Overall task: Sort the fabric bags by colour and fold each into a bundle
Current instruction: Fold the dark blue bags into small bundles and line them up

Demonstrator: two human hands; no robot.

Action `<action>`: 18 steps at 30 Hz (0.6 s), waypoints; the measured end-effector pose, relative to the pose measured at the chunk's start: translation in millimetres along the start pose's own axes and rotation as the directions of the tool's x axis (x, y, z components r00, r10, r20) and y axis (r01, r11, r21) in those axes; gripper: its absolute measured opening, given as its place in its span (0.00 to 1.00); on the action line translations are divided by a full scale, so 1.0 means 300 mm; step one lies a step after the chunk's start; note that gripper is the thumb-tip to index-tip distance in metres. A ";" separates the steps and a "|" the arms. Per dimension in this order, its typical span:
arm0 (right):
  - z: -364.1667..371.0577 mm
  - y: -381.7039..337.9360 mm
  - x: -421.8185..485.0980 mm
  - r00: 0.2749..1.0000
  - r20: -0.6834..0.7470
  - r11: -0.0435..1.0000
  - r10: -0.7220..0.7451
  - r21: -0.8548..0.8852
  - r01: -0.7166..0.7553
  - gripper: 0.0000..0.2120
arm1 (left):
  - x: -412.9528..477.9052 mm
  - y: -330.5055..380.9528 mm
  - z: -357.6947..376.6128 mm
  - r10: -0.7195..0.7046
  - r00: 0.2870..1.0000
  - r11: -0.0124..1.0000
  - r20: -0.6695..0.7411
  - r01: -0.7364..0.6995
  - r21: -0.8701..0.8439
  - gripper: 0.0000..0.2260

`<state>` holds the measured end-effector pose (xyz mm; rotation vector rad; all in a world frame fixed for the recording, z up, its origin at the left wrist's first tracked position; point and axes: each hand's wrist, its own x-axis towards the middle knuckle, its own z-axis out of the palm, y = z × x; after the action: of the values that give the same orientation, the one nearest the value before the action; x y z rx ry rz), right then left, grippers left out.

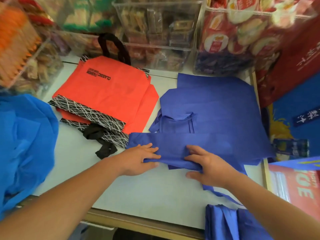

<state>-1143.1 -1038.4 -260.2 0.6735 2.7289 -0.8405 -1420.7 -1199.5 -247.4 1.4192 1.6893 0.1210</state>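
A dark blue fabric bag (213,108) lies spread flat on the pale table (147,191) at the right. Its near edge is turned up into a long fold (173,144). My left hand (138,158) pinches that fold at its left end, fingers on top and thumb under. My right hand (206,165) grips the fold further right, thumb below the cloth. To the left lie orange bags (110,94) with black patterned trim and black handles, stacked flat. A lighter blue bag (24,144) sits crumpled at the far left.
Clear plastic bins (155,32) full of packaged snacks line the back of the table. More dark blue fabric (230,222) hangs over the table's near right edge. Red and blue printed bags (294,66) and a red packet (297,187) crowd the right side.
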 end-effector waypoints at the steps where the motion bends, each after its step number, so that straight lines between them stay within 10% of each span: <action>1: -0.022 0.018 0.001 0.998 -0.055 0.999 -0.028 0.014 0.029 0.24 | 0.003 0.003 -0.028 -0.014 1.000 1.000 0.027 0.014 -0.021 0.20; 8: -0.222 0.181 0.032 0.921 -0.201 0.940 0.334 -0.005 -0.342 0.17 | 0.077 -0.004 -0.154 -0.076 0.979 0.971 -0.189 0.116 0.208 0.14; 18: -0.058 0.292 0.136 0.805 -0.586 0.891 0.094 -0.310 -0.330 0.13 | 0.266 -0.115 -0.062 0.296 0.772 0.728 -0.563 0.199 0.656 0.13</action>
<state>-1137.7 -949.3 -301.1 1.2693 3.0780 0.0056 -1453.7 -1136.9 -301.0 2.1629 2.4225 -0.0098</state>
